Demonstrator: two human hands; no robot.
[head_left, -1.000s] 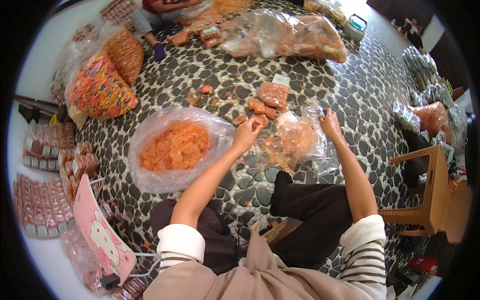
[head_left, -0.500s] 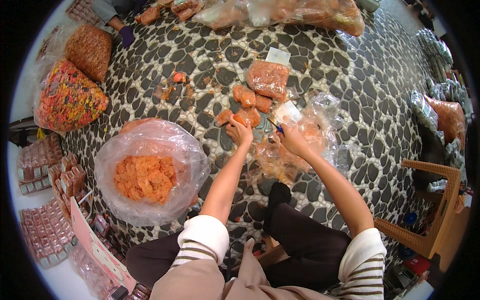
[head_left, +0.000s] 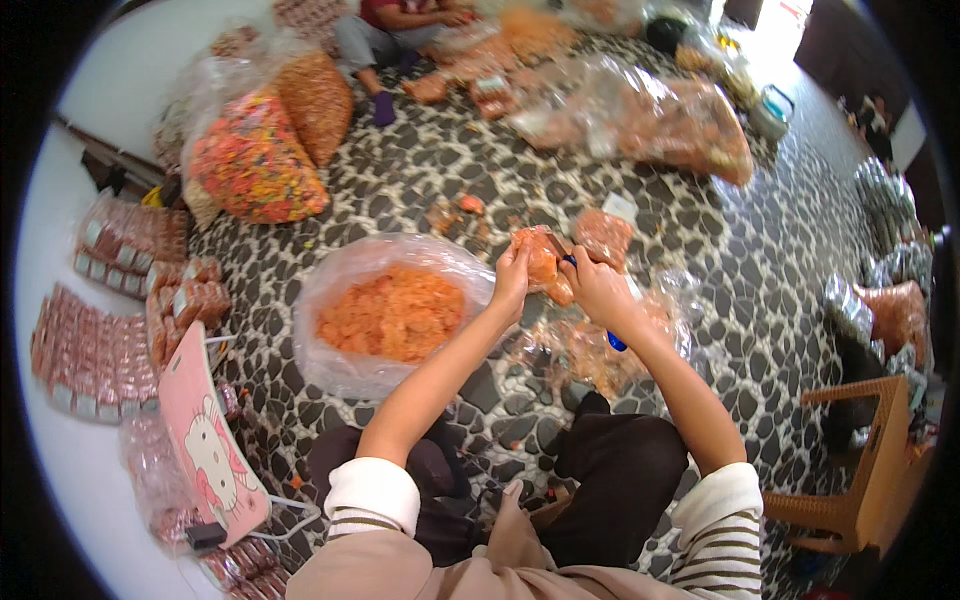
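My left hand (head_left: 512,278) grips a small clear packet of orange snack pieces (head_left: 540,256), lifted above the floor. My right hand (head_left: 602,297) is closed around a knife (head_left: 616,342) with a blue handle, its short blade against the packet's right side. Just beneath the hands lies another small orange packet (head_left: 561,292), partly hidden. Behind my right hand rests a larger clear bag of orange packets (head_left: 604,236). To the left of my left hand stands a big open plastic bag (head_left: 318,362) holding a heap of loose orange pieces (head_left: 390,312).
Crumpled clear wrappers (head_left: 665,335) lie right of my hands on the stone-patterned floor (head_left: 740,330). Large filled bags (head_left: 258,165) stand far left, another long bag (head_left: 650,120) at the back. A folding table (head_left: 215,450) and a brown stool (head_left: 850,470) flank me. Another person sits far back.
My left hand has picked an orange packet up from the floor pile. My right hand has brought the knife to it. The view has tilted up, showing more of the far floor.
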